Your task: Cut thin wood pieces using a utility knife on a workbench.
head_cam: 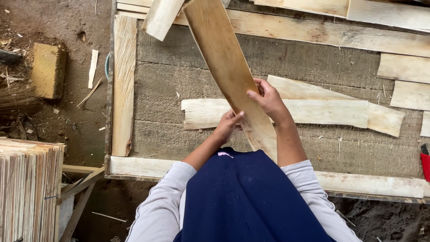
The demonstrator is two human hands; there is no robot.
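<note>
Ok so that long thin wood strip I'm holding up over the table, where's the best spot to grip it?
Grip the long wood strip at its near end, by the two long edges, coming in from either side as the left hand and right hand do now. It is thin, flat and tilted away over the work table, so an edge pinch near the body probably steadies it best.

The long veneer strip (228,71) ran off the top edge, its lower end hidden behind the dark apron (242,201) (the red tool (425,163) was cropped too).
</note>
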